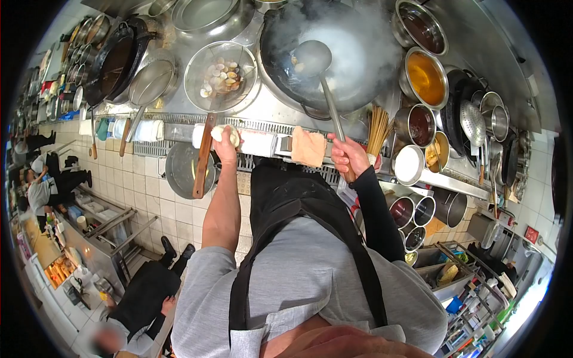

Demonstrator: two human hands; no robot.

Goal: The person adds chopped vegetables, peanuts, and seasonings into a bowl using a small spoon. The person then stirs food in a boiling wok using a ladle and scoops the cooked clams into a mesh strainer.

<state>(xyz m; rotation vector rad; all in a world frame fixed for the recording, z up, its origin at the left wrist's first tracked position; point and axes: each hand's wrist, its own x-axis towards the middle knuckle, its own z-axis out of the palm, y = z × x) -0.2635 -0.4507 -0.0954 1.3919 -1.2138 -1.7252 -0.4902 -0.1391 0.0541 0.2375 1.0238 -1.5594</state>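
My right hand (349,156) is closed round the handle of a ladle (314,56). The ladle's bowl hangs over a large dark wok (280,80), where steam hides much of the inside. A few small pieces show beside the bowl. My left hand (227,149) grips a bunched white cloth (231,135) at the stove's front edge. Close to it, the wooden handle (204,158) of a mesh strainer (190,83) points toward me. Several clams (222,76) lie in that strainer, left of the wok.
An orange cloth (308,147) hangs over the front rail between my hands. Beside my right hand stands a bamboo brush (377,128). Steel bowls, including one of orange liquid (426,77), line the right. A pan (182,170) sits lower left. A co-worker (146,298) is behind me.
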